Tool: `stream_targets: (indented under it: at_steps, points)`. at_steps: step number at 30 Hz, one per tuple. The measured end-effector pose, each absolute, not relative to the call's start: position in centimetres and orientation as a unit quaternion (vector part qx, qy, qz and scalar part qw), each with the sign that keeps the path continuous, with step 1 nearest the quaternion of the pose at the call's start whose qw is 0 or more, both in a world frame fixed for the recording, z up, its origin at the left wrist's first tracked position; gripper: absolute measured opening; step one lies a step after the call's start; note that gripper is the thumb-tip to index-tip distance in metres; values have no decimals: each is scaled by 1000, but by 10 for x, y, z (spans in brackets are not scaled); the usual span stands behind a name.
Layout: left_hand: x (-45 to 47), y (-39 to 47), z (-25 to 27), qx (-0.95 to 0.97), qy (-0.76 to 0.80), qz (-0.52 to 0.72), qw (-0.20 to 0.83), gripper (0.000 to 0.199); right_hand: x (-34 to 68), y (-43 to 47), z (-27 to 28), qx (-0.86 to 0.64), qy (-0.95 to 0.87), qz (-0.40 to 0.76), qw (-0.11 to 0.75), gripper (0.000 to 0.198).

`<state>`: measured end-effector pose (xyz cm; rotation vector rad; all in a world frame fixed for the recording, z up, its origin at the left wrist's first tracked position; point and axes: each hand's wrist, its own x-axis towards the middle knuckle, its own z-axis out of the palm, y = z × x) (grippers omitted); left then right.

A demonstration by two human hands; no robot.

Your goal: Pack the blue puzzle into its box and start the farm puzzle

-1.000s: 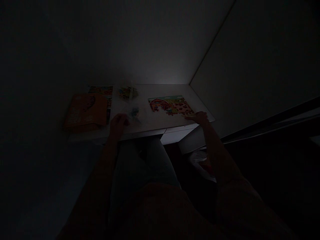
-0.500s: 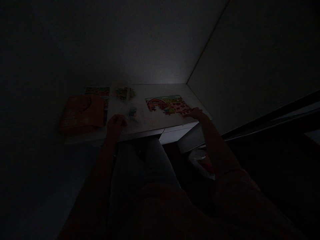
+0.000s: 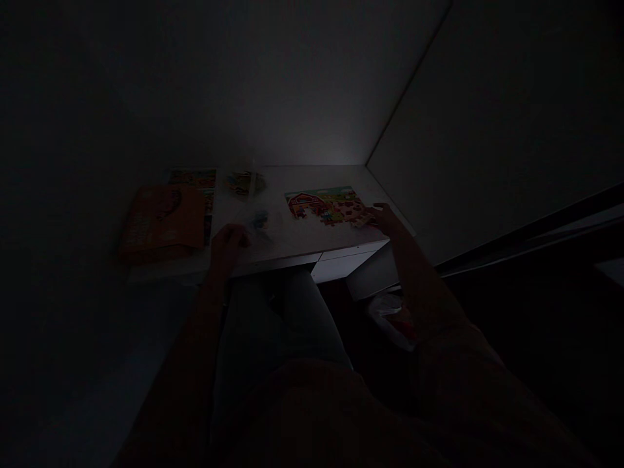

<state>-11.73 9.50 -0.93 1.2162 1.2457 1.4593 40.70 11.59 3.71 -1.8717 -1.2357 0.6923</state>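
The scene is very dark. A partly assembled jigsaw puzzle (image 3: 331, 207) with a red barn picture lies on the white table, its lower left edge ragged. My right hand (image 3: 385, 219) is at the puzzle's right end, fingers apart and slightly bent; a pale patch by the fingertips is too dim to name. My left hand (image 3: 231, 238) rests curled near the table's front edge, and whatever may be in its fingers is hidden. Just right of it lies a clear plastic bag (image 3: 260, 221) with small bluish pieces.
An orange box (image 3: 163, 221) lies at the table's left, over a printed picture sheet (image 3: 192, 177). Behind the left hand is another clear bag (image 3: 244, 183) of colourful pieces. White walls bound the table at the back and right. A plastic bag (image 3: 394, 318) with something red sits below.
My right hand has lifted its fingers from lying flat at the puzzle's lower right corner to a bent, spread pose. My left hand has barely moved. The view has shifted slightly.
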Motion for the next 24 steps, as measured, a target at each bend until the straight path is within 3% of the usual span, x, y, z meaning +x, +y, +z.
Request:
stream_targets:
  at_steps: [7,10,17,24]
  points:
    - [-117,96,-10,490,500,580,416,35,397,120,44,-709,-450,360,407,26]
    - [-115,96,-9,481,504,585,416,36,387,124,50,-699,-457,356,419,23]
    - [-103,95,13,472,476,577,465,59,352,139,85,-624,-550,320,454,27]
    - [-70,113,54,471,448,574,498,48,262,157,128,-424,-724,272,471,14]
